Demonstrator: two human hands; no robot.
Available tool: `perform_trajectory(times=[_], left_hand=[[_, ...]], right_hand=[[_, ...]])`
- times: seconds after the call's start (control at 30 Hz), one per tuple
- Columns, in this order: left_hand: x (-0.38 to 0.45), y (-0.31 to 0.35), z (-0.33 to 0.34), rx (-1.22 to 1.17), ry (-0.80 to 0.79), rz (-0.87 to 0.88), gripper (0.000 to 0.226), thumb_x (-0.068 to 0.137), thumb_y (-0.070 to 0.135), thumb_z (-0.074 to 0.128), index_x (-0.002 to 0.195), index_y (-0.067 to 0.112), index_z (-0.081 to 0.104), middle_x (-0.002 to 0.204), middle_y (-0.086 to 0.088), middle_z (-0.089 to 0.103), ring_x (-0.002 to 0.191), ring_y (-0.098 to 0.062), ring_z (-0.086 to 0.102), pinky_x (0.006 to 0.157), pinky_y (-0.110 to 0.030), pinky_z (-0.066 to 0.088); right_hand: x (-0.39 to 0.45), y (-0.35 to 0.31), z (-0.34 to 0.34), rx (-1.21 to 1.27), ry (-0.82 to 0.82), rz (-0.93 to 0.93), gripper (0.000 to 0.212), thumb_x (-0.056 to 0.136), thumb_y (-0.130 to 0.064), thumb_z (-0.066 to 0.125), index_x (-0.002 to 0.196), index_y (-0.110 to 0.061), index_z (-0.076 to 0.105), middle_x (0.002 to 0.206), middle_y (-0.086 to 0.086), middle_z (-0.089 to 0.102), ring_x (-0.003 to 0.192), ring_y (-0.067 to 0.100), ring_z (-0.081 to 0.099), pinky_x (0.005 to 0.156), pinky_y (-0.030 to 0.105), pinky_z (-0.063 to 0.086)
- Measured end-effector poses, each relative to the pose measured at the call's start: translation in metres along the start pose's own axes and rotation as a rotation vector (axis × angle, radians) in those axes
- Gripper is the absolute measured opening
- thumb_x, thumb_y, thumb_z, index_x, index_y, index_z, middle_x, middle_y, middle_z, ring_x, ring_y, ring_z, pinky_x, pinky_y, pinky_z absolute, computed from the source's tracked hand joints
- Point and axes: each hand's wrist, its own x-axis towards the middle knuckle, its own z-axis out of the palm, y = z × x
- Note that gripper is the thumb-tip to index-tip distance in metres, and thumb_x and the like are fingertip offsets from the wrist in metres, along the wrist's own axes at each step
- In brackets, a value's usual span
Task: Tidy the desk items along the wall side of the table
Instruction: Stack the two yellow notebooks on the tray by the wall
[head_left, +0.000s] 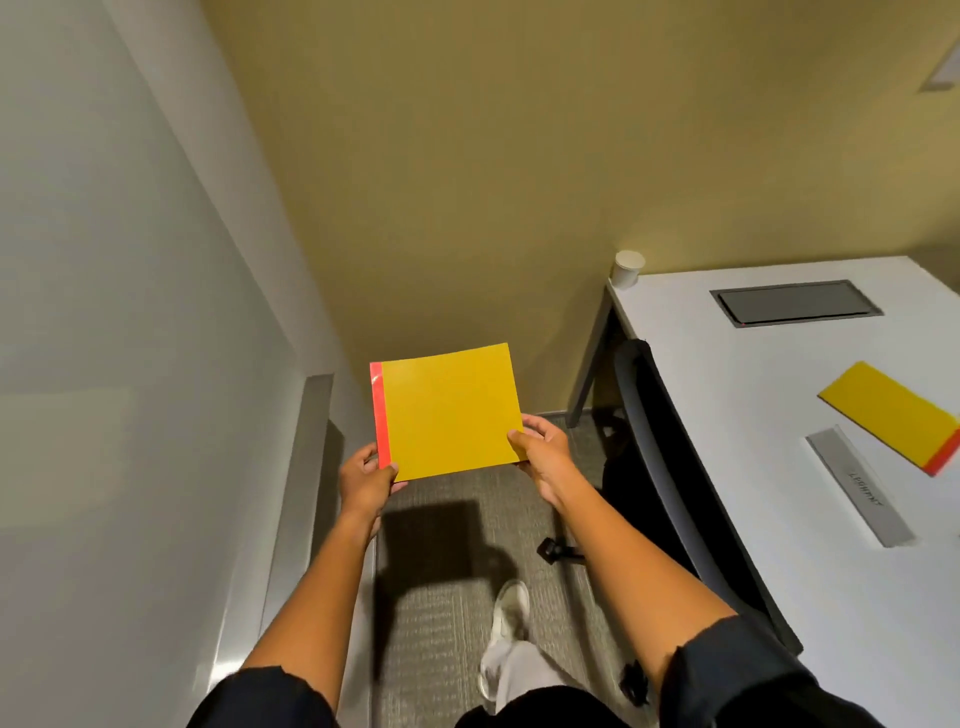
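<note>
Risk: yellow notebook (449, 413) is carried over the floor, well left of the worktop (779, 374), held only at its two near corners, so a loose pinch could let it sag, tilt or drop. Setting it down blind could knock the paper cup (627, 268) at the far corner or land on the 2nd yellow notebook (893, 413). Left hand (366, 480) fingers clamped on the red-spine corner; right hand (543, 457) fingers clamped on the other near corner.
</note>
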Motion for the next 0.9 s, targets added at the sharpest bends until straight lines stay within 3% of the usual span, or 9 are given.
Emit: perform_trajectory(times=[0.23, 0.33, 0.47, 0.63, 0.7, 0.8, 0.9], left_hand=[[0.116, 0.074, 0.069, 0.008, -0.073, 0.057, 0.046, 0.093, -0.009, 0.051, 0.138, -0.001, 0.044, 0.129, -0.022, 0.059, 0.117, -0.038, 0.058, 0.096, -0.047, 0.050], [0.159, 0.104, 0.110, 0.020, -0.110, 0.040, 0.046, 0.093, -0.010, 0.050, 0.138, -0.003, 0.043, 0.129, -0.024, 0.059, 0.118, -0.040, 0.058, 0.097, -0.047, 0.049], [0.211, 0.143, 0.172, 0.039, -0.184, 0.074, 0.044, 0.093, -0.011, 0.050, 0.136, -0.005, 0.045, 0.127, -0.025, 0.060, 0.117, -0.040, 0.059, 0.095, -0.047, 0.050], [0.250, 0.165, 0.242, 0.071, -0.322, 0.065, 0.035, 0.091, -0.011, 0.053, 0.125, -0.001, 0.053, 0.118, -0.021, 0.065, 0.100, -0.030, 0.063, 0.089, -0.043, 0.053], [0.264, 0.171, 0.271, 0.094, -0.389, 0.053, 0.032, 0.090, -0.012, 0.053, 0.118, 0.003, 0.056, 0.114, -0.018, 0.066, 0.099, -0.029, 0.064, 0.087, -0.043, 0.053], [0.285, 0.178, 0.318, 0.132, -0.512, 0.034, 0.029, 0.089, -0.013, 0.054, 0.110, 0.006, 0.058, 0.108, -0.015, 0.067, 0.098, -0.029, 0.065, 0.076, -0.037, 0.056], [0.301, 0.185, 0.367, 0.184, -0.616, 0.018, 0.026, 0.086, -0.015, 0.057, 0.097, 0.009, 0.059, 0.095, -0.009, 0.068, 0.084, -0.021, 0.066, 0.064, -0.027, 0.056]], right_hand=[[0.111, -0.081, 0.004, -0.010, 0.094, -0.038, 0.032, 0.092, -0.002, 0.059, 0.123, -0.010, 0.060, 0.109, 0.010, 0.067, 0.082, 0.015, 0.059, 0.057, 0.023, 0.039], [0.155, -0.119, -0.007, 0.006, 0.148, -0.026, 0.030, 0.090, -0.001, 0.059, 0.119, -0.010, 0.063, 0.105, 0.009, 0.069, 0.089, 0.019, 0.060, 0.060, 0.025, 0.042], [0.205, -0.171, -0.026, 0.034, 0.256, -0.024, 0.021, 0.089, 0.001, 0.056, 0.097, -0.016, 0.065, 0.084, 0.004, 0.064, 0.074, 0.015, 0.055, 0.062, 0.026, 0.043], [0.244, -0.203, -0.066, 0.074, 0.408, -0.039, 0.028, 0.087, 0.003, 0.053, 0.110, -0.001, 0.067, 0.089, 0.011, 0.065, 0.075, 0.021, 0.057, 0.062, 0.028, 0.044], [0.255, -0.213, -0.086, 0.138, 0.468, -0.041, 0.024, 0.086, 0.004, 0.053, 0.103, -0.004, 0.068, 0.087, 0.009, 0.067, 0.072, 0.020, 0.061, 0.064, 0.030, 0.050], [0.272, -0.225, -0.116, 0.216, 0.593, -0.055, 0.028, 0.084, 0.004, 0.054, 0.106, -0.007, 0.067, 0.104, 0.016, 0.066, 0.088, 0.030, 0.064, 0.079, 0.042, 0.056], [0.279, -0.243, -0.149, 0.293, 0.686, -0.071, 0.030, 0.084, 0.005, 0.053, 0.108, -0.006, 0.066, 0.096, 0.017, 0.065, 0.078, 0.028, 0.063, 0.076, 0.041, 0.057]])
